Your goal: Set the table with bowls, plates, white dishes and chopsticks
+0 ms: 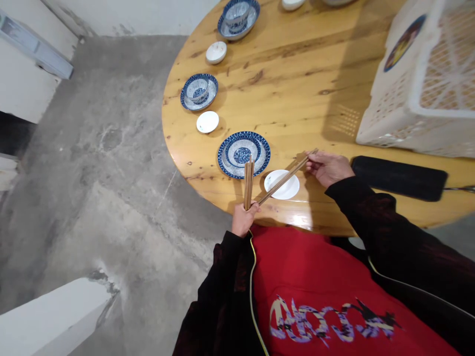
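Observation:
My left hand (244, 219) is closed round a bundle of wooden chopsticks (248, 185) that stands upright near the table's front edge. My right hand (328, 168) pinches the far ends of a pair of chopsticks (285, 178). This pair slants over a small white dish (291, 189), and its near ends reach the fingers of my left hand. Just behind the bundle lies a blue-patterned plate (224, 160) with a bowl (242, 151) on it. How many sticks the bundle holds I cannot tell.
Along the round wooden table's (282, 99) left rim stand more blue-patterned plates (183, 99) with bowls, and small white dishes (208, 122). A white plastic basket (401, 89) stands at the right. A flat black object (401, 178) lies beside my right wrist.

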`<move>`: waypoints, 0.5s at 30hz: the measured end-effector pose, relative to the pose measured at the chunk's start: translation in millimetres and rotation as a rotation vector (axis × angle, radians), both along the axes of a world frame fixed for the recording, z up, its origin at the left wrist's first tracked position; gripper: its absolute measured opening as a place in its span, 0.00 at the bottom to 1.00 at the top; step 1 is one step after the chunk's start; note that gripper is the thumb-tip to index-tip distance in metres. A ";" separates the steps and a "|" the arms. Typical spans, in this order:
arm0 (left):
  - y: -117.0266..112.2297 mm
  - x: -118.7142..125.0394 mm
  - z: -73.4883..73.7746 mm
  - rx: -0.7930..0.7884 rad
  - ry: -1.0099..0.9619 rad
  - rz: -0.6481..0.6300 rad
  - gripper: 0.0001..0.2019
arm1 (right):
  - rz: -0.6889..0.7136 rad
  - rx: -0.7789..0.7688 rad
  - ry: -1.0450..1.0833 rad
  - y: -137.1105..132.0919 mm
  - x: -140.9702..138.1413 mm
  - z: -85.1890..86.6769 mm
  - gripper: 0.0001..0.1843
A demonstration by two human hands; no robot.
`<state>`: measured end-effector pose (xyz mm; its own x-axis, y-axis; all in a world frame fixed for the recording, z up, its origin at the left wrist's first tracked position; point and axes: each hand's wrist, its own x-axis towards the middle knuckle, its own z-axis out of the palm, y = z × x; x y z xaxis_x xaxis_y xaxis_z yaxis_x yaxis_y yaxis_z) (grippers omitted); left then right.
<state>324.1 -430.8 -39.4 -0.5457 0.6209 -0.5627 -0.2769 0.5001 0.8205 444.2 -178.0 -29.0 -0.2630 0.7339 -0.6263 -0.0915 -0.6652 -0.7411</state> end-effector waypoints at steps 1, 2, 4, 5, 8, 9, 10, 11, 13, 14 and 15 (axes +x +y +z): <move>-0.3 0.5 -0.3 -0.009 -0.001 -0.006 0.16 | 0.004 -0.002 -0.005 0.6 -0.6 0.4 0.17; -0.5 0.9 -0.6 -0.013 0.003 -0.014 0.16 | 0.008 -0.004 -0.010 1.3 -1.3 0.8 0.17; -0.9 1.5 -1.0 -0.016 0.015 -0.032 0.17 | 0.016 -0.008 -0.020 2.5 -2.6 2.0 0.16; -1.1 1.6 -1.1 -0.017 0.022 -0.039 0.17 | 0.022 -0.010 -0.024 2.9 -3.2 2.7 0.16; -1.8 2.1 -1.0 -0.020 0.036 -0.051 0.17 | 0.040 -0.020 -0.038 3.6 -4.2 5.6 0.15; -2.0 2.3 -1.0 -0.020 0.038 -0.054 0.17 | 0.044 -0.023 -0.045 3.6 -4.4 6.6 0.15; -2.2 2.4 -0.9 -0.021 0.037 -0.057 0.17 | 0.048 -0.026 -0.051 3.5 -4.7 7.6 0.15; -2.4 2.6 -0.8 -0.022 0.037 -0.057 0.17 | 0.052 -0.028 -0.057 3.4 -5.0 8.3 0.15; -2.5 2.6 -0.6 -0.024 0.035 -0.048 0.17 | 0.057 -0.028 -0.066 3.1 -5.8 9.4 0.15; -2.5 2.6 -0.6 -0.025 0.033 -0.041 0.17 | 0.058 -0.027 -0.070 2.8 -6.3 9.8 0.15; -2.5 2.4 -0.5 -0.026 0.033 -0.032 0.17 | 0.059 -0.025 -0.072 2.5 -6.9 10.0 0.15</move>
<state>326.6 -433.2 -39.9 -0.5441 0.6239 -0.5609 -0.2333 0.5297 0.8155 437.4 -175.5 -19.0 -0.2591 0.7022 -0.6631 0.0010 -0.6864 -0.7273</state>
